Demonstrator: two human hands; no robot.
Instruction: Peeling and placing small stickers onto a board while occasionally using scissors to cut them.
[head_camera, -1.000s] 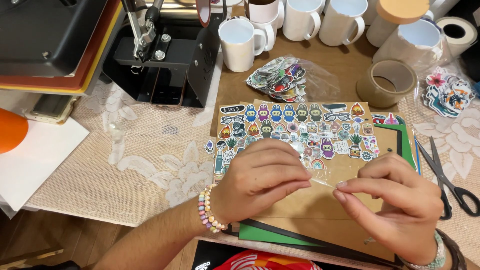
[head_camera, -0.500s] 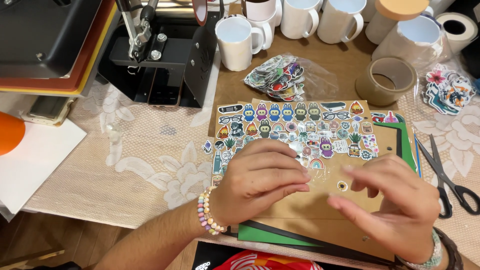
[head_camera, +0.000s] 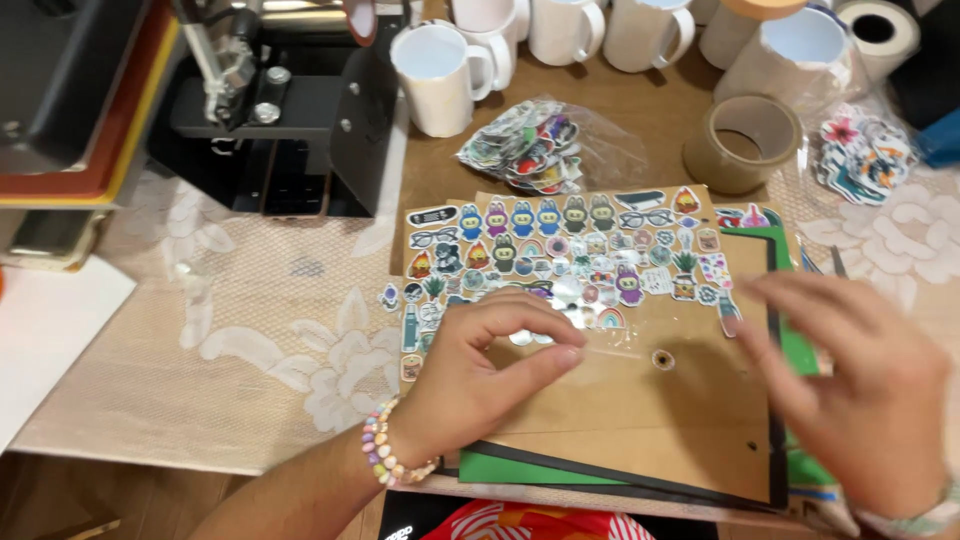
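Observation:
My left hand (head_camera: 475, 375) rests on a brown cardboard sheet (head_camera: 650, 420), thumb and forefinger pinched on the edge of a small clear plastic packet (head_camera: 575, 315) with stickers in it. Just beyond the packet, rows of small colourful stickers (head_camera: 560, 235) cover the far half of the cardboard. My right hand (head_camera: 850, 390) is blurred and hovers over the sheet's right edge with its fingers spread and nothing in them. One small round sticker (head_camera: 662, 359) lies alone between the hands.
Under the cardboard lie green (head_camera: 795, 345) and black sheets. Behind are a clear bag of stickers (head_camera: 530, 145), a brown tape roll (head_camera: 740, 145), several white mugs (head_camera: 440, 75), a black press machine (head_camera: 290, 120) and another sticker pile (head_camera: 860, 150). White paper (head_camera: 50, 340) lies left.
My right hand has let go of the packet and pulled away to the right. The left hand stays pinched on it. A round sticker now lies exposed on the cardboard.

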